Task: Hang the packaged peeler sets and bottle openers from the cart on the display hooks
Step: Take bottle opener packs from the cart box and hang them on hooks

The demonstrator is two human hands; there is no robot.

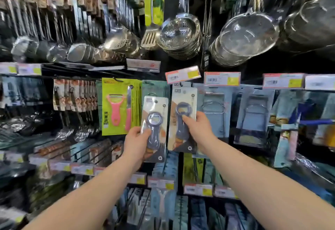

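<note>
Green peeler sets (120, 106) hang stacked on a hook at left. Just right of them, the left hand (136, 143) grips the lower left edge of one opener pack (155, 121). The right hand (199, 129) pinches a second opener pack (183, 99) held higher, its top just below a price tag (183, 75).

Display rack (257, 66): peeler sets (117, 106) hang mid-row, steel strainers (248, 34) above, price tags (222, 78) between.
</note>
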